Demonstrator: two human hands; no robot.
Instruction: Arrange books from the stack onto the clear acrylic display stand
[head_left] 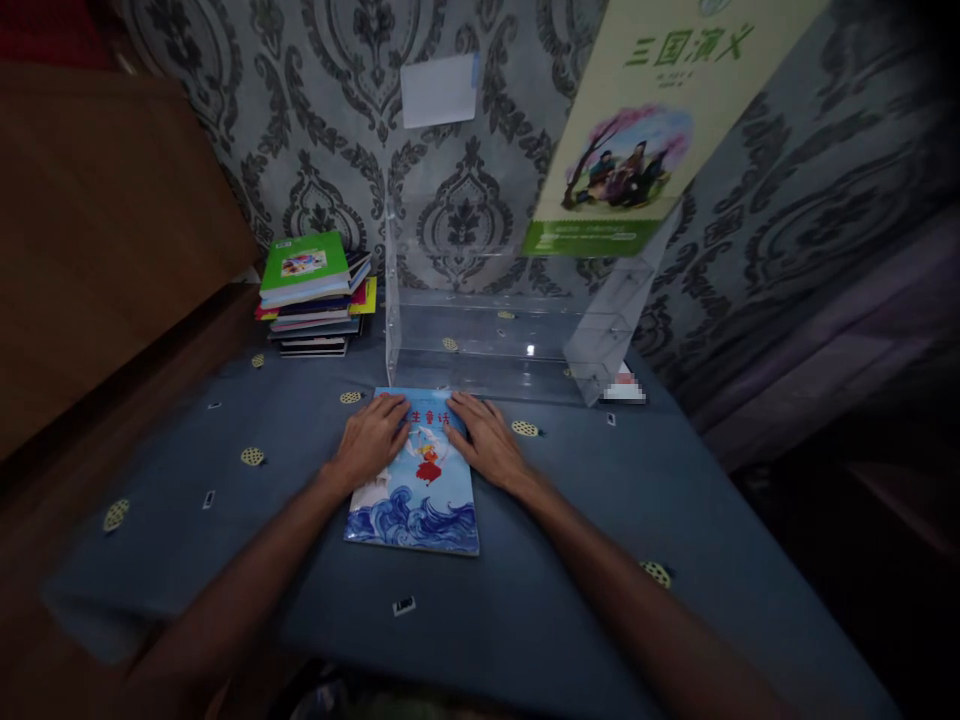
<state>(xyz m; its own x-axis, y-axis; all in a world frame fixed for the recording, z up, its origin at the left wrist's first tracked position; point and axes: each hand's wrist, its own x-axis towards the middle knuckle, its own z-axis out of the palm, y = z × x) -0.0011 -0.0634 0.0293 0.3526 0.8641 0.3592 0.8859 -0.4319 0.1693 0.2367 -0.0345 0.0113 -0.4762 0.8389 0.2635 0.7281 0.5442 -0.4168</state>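
A picture book [420, 515] with blue waves and a small red-clad figure on its cover lies flat on the table. My left hand [373, 437] rests over its upper left part, fingers stretched out and covering some of the red title. Across from it, my right hand [489, 440] lies on the upper right edge, its fingers also extended. Neither hand is wrapped around the book. Just behind the book's top edge stands a clear acrylic rack [487, 375] with stepped shelves.
Left of the rack is an uneven stack of books [311, 300], a green one on top. A tall cream-and-green poster [600, 225] rises behind the rack's right side. A blue cloth [562, 610] with pineapple prints covers the table. A wooden panel [97, 240] stands at left.
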